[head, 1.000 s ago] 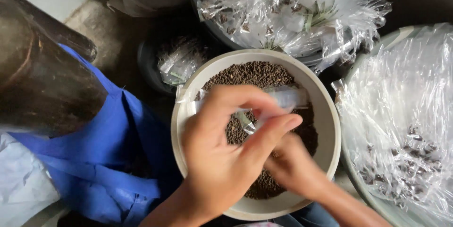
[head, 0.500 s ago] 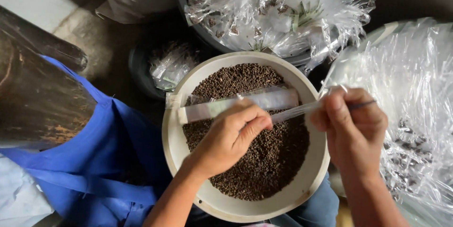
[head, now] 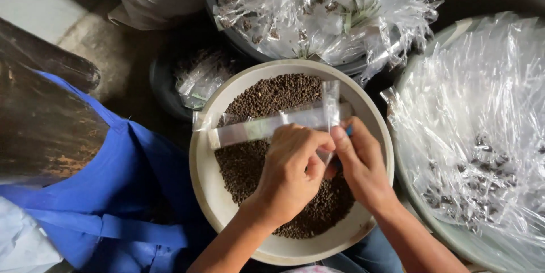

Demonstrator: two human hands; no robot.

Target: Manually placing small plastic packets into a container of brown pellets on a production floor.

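At the bottom centre of the frame, the left hand [head: 292, 173] and the right hand [head: 360, 162] meet over a round cream-coloured basin [head: 204, 188] filled with dark brown granular pellets [head: 250, 165]. The left hand's fingers are pressed together, pinching the right-hand end of a long narrow clear plastic sleeve [head: 267, 127]. The sleeve's long axis runs nearly level across the basin, tilted slightly up to the right, its free end pointing at the left rim. The right hand's thumb and fingers pinch a second small clear plastic bag [head: 330, 103] that stands upright, crossing the sleeve. A blue cloth apron [head: 113, 193] fills the lower left. On the right lies a tub of crinkled clear bags [head: 482, 137]. Farther off, at the top centre, sits another heap of clear filled packets [head: 318, 12].
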